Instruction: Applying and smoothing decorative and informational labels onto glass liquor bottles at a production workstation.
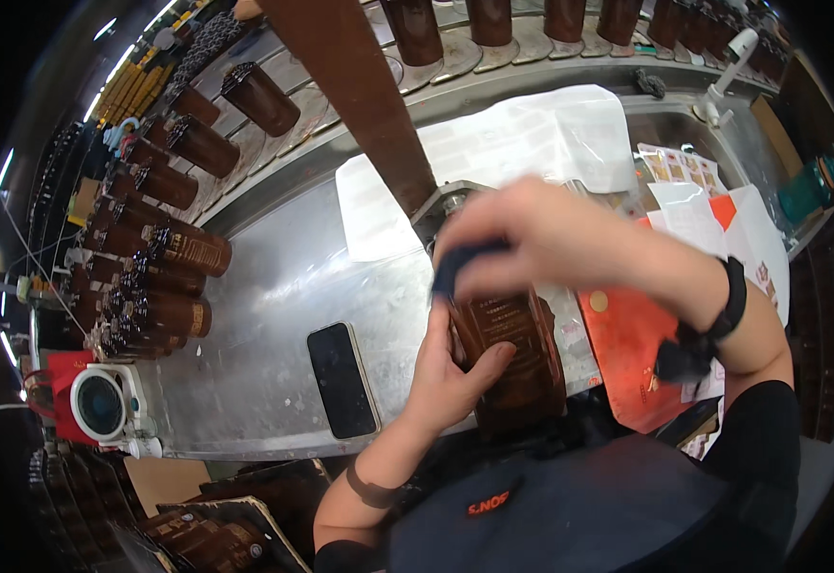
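Observation:
Close to my body stands a brown bottle [505, 329] with pale print on its side. My left hand [455, 377] wraps around its near left side, thumb lying across the print. Over the top of the bottle, my right hand [522, 234] is smeared by motion. Its fingers curl around a dark blue, cloth-like piece [462, 267], which hides the bottle's top. Just beyond the hands, a metal fitting [453, 199] sits at the lower end of a brown beam.
A phone [342, 380] lies left of my left hand on the metal table [264, 315]. Several brown bottles [178, 248] crowd the left side; others ride a curved conveyor [455, 62] at the back. A white sheet [570, 134], orange bag [627, 363], papers and small fan [99, 403] lie around.

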`<move>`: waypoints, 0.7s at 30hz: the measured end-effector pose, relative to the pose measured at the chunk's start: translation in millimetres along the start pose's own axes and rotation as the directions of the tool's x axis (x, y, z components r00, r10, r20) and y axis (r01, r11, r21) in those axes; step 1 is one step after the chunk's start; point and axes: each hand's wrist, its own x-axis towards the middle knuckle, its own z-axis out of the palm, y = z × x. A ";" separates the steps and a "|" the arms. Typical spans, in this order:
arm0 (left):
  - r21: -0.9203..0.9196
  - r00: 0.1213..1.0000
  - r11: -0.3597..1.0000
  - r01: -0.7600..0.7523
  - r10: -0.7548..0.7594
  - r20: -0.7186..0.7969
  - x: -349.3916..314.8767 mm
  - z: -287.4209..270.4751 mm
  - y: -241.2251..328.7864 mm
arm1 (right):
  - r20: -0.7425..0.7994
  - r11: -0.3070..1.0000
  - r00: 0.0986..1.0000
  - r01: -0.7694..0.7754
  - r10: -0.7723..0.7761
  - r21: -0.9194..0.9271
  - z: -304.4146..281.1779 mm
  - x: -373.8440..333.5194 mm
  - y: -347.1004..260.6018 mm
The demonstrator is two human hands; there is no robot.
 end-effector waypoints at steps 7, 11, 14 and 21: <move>-0.020 1.000 1.000 0.012 -0.012 0.011 0.6 -3.1 -1.4 | -0.152 0.911 0.940 -0.241 0.305 0.335 1.1 -36.0 20.3; 0.088 0.999 0.996 0.002 -0.007 0.053 -8.8 -11.7 -4.6 | -0.210 0.977 0.969 -0.087 0.128 0.194 -14.6 -49.2 13.6; 0.285 0.993 0.956 -0.068 0.038 0.109 -13.9 -28.0 -1.4 | -0.064 0.939 0.965 -0.232 0.255 0.253 -10.1 -44.6 25.1; 0.660 0.956 0.698 -0.278 0.266 0.122 -15.2 -27.7 -28.6 | -0.211 0.888 0.905 0.276 -0.368 -0.367 40.9 -82.3 5.9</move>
